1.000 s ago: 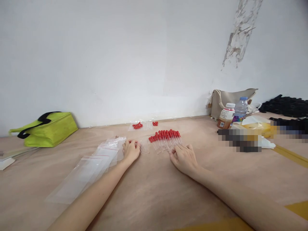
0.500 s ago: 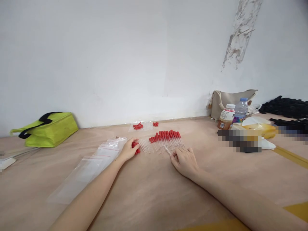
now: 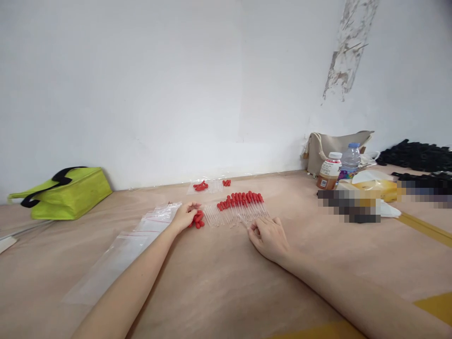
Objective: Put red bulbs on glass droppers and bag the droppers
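Note:
My left hand (image 3: 184,216) reaches over a small pile of red rubber bulbs (image 3: 198,220), thumb and forefinger a little apart, touching the pile's edge. Whether a bulb lies between them is partly hidden. My right hand (image 3: 269,238) rests on the table, its thumb and fingers pinching the near end of a thin clear dropper tube (image 3: 243,220) that points away to the left. Between my hands lies a row of clear tubes (image 3: 213,216) without bulbs. Beside it lie several droppers with red bulbs (image 3: 243,198), side by side, bulbs towards the wall.
Clear zip bags (image 3: 132,245) lie under and beside my left forearm. Near the wall are more red bulbs (image 3: 201,186) on clear plastic. A lime-green bag (image 3: 72,193) stands at left. Bottles (image 3: 330,172), a grey bag (image 3: 337,146) and black items (image 3: 416,155) are at right.
My left hand has drawn slightly back to the left, baring more of the red bulb pile. My right hand stays nearly in place with the tube. The view has shifted slightly.

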A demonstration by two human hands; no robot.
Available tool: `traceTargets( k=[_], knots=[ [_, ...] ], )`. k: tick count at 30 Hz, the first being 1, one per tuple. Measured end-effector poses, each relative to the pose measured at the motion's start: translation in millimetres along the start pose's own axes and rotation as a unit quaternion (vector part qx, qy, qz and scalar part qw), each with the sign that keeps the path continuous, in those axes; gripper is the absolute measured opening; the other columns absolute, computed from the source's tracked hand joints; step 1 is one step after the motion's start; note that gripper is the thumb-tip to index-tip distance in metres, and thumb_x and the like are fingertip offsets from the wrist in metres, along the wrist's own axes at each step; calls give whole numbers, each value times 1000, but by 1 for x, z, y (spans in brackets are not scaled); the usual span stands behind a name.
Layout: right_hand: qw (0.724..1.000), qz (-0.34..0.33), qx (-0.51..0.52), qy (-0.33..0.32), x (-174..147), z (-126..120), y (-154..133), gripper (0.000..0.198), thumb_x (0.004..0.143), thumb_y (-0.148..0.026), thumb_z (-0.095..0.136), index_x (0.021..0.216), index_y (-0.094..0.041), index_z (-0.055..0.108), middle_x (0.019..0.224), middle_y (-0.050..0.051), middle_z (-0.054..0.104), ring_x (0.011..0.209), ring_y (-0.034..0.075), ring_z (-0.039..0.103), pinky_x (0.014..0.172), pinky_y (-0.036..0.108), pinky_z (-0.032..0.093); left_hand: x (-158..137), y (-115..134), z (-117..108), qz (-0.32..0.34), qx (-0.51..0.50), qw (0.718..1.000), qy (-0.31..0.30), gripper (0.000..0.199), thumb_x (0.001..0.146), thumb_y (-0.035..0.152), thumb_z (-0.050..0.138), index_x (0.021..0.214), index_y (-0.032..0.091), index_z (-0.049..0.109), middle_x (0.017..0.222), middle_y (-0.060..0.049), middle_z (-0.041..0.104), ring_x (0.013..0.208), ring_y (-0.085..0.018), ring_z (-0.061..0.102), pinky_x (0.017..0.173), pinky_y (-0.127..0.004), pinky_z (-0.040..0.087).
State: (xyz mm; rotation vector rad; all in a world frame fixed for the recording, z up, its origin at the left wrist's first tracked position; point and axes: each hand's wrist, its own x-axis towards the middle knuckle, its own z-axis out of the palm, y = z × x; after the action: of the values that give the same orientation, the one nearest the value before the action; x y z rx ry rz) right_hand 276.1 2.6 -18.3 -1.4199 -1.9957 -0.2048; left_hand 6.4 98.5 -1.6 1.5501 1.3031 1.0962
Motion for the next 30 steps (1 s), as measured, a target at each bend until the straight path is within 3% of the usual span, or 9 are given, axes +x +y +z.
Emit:
traceTargets(
  k=[5,10,15,18,21,24,28,30],
  knots=[
    [1000,-7,4,10,0,2,1,13,77,-22,46,67,-17,52,68,0,60,62,11,50,64,26,21,15,9,-5,-46,66,996,-22,24,62,5,50,85,13,54,72,-4,64,59,-15,65,48,-21,46],
    [1000,-8,8,19,0,3,2,14,77,-22,47,65,-16,52,67,0,60,62,11,49,63,27,20,36,13,-7,-67,127,988,-54,22,53,2,55,72,13,58,67,-2,63,70,-17,63,58,-22,48],
    [999,-10,13,28,0,3,2,13,77,-22,47,66,-17,51,66,0,59,61,11,49,63,27,21,43,14,-5,-41,170,984,-41,22,50,3,60,70,12,61,65,-2,63,65,-17,62,61,-25,48],
    [999,-17,11,39,-1,5,2,14,77,-21,46,65,-17,50,66,0,59,61,11,49,63,27,21,40,21,-8,4,178,984,6,27,55,10,61,82,13,62,78,-5,65,74,-19,61,68,-28,48],
    [999,-22,7,47,-2,7,4,14,79,-21,44,66,-17,48,67,0,59,62,11,50,64,27,22,27,30,-15,66,177,980,62,31,67,22,57,97,15,59,98,-7,63,92,-21,58,82,-31,43],
    [998,-28,11,55,-2,11,6,14,83,-22,41,72,-17,48,67,1,59,62,12,52,65,28,24,-2,37,-17,104,176,976,78,32,76,32,49,102,16,59,97,-7,63,94,-23,56,86,-35,40],
    [996,-49,50,53,-1,13,8,13,85,-20,39,76,-17,47,72,2,60,66,13,55,67,28,28,-53,36,-8,124,163,979,13,30,80,40,46,89,16,61,77,-4,64,76,-20,60,73,-32,45],
    [994,-63,73,46,0,11,7,11,85,-19,39,85,-17,50,75,3,62,72,15,56,68,28,31,-73,30,1,139,110,984,-26,26,78,39,50,85,15,57,78,-4,62,73,-17,58,69,-28,44]
  ],
)
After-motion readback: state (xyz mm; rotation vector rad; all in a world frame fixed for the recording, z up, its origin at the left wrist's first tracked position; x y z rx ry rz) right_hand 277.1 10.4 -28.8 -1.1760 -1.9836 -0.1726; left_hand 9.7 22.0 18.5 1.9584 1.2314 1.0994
